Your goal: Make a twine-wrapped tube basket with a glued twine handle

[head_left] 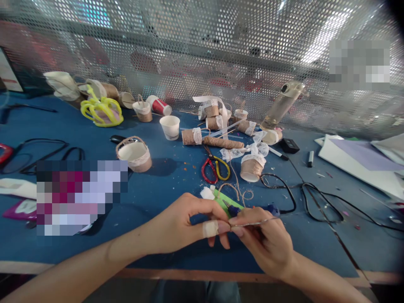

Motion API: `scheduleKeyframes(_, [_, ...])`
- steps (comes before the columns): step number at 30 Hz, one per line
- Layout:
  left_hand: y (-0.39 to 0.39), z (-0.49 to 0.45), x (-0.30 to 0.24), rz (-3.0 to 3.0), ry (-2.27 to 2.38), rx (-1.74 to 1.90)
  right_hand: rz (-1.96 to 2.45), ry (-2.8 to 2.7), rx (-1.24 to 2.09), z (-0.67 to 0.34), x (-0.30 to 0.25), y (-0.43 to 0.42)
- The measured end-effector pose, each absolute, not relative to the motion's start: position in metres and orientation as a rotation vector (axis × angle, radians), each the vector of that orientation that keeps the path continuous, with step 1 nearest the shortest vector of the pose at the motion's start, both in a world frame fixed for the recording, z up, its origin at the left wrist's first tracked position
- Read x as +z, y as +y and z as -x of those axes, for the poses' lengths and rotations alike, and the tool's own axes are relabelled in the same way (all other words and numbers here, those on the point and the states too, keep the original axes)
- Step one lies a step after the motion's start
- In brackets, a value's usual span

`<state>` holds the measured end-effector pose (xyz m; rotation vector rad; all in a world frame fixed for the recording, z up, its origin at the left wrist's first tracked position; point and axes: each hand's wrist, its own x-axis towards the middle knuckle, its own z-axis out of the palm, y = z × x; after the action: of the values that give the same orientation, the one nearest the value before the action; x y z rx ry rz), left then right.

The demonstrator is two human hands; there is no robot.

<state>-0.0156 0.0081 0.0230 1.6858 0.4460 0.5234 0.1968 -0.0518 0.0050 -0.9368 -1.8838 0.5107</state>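
Observation:
My left hand and my right hand meet low over the table's front part. Between thumb and fingers, both pinch a thin strand, twine or wire, I cannot tell which. A pale bandage wraps my left thumb. Just beyond my fingers lies a blue corded tool with a pointed tip, partly hidden by my right hand. It rests over a green piece. Loose twine curls behind it. Scissors with red and yellow handles lie farther back.
A twine-wrapped cup with lace lies right of the scissors; a handled cup stands left. Behind are a white cup, a twine roll and a bottle. Black cable loops at right. Perforated metal borders the back.

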Motion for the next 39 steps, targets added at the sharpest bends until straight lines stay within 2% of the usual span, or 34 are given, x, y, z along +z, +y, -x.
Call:
scheduleKeyframes(10, [0.004, 0.012, 0.022, -1.63, 0.55, 0.699, 1.011, -1.691, 0.593, -0.195, -0.005, -0.055])
scheduleKeyframes(15, [0.001, 0.013, 0.015, -1.922, 0.636, 0.86, 1.038, -1.691, 0.707, -0.194, -0.005, -0.055])
scheduleKeyframes(19, [0.0, 0.013, 0.007, -2.282, 0.607, 1.15, 1.068, -1.709, 0.614, -0.192, -0.004, -0.053])
scheduleKeyframes(22, [0.0, 0.012, 0.004, -2.424, 0.534, 1.224, 1.101, -1.726, 0.564, -0.192, -0.005, -0.053])
scheduleKeyframes(25, [0.003, 0.011, 0.008, -2.37, 0.546, 1.128, 1.116, -1.744, 0.556, -0.193, -0.005, -0.054])
scheduleKeyframes(33, [0.01, 0.013, 0.026, -1.718, 0.476, 0.517, 1.072, -1.789, 0.486, -0.196, -0.002, -0.054])
scheduleKeyframes(39, [0.007, 0.011, 0.02, -1.538, 0.53, 0.537, 1.024, -1.753, 0.519, -0.194, -0.003, -0.051])
